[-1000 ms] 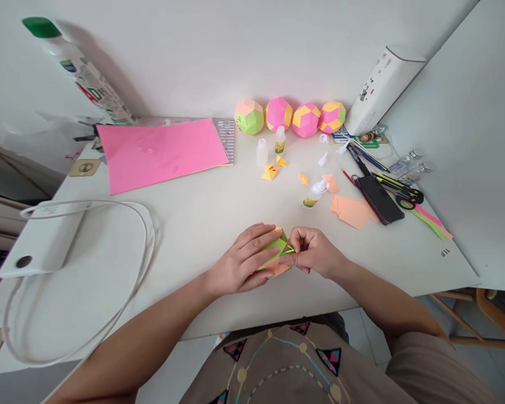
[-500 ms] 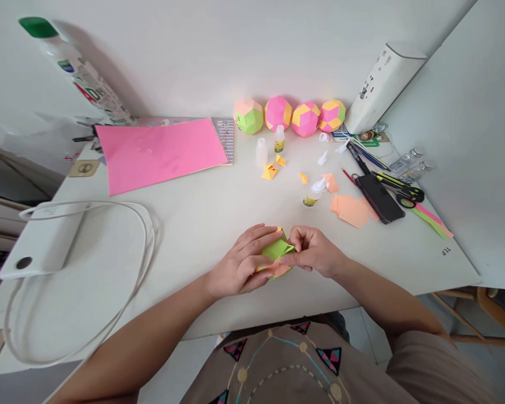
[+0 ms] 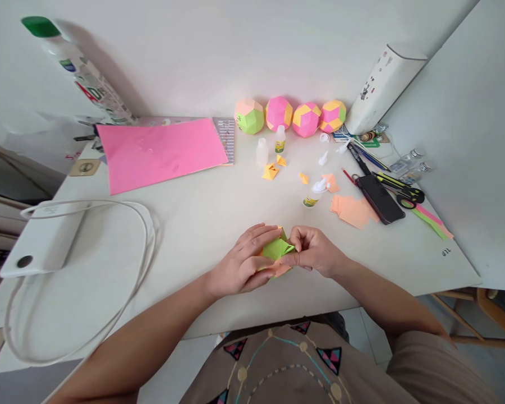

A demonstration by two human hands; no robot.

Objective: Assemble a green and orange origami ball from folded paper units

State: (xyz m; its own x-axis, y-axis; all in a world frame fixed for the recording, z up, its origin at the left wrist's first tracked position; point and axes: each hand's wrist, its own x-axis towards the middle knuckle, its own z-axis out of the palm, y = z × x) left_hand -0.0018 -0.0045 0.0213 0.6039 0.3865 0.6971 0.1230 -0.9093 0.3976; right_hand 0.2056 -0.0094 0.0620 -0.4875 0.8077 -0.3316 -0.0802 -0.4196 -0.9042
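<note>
Between my hands, just above the desk's front part, is a partly open paper ball of green, peach and yellow-orange faces. My left hand wraps round its left side, fingers over the top and thumb below. At its right edge, my right hand pinches a green and peach flap between thumb and fingers. The inside of the ball is mostly hidden by my fingers. Behind my hands stands a small glue bottle with a white nozzle. Peach paper squares lie in a loose stack to the right of it.
Several finished paper balls line the wall. Small folded orange pieces lie before them, near a clear bottle. Right are a black phone and scissors. Left are pink sheets and a white power adapter with looped cable.
Hardly anything differs. Both hands keep the same hold on the paper ball, and the view has shifted very slightly.
</note>
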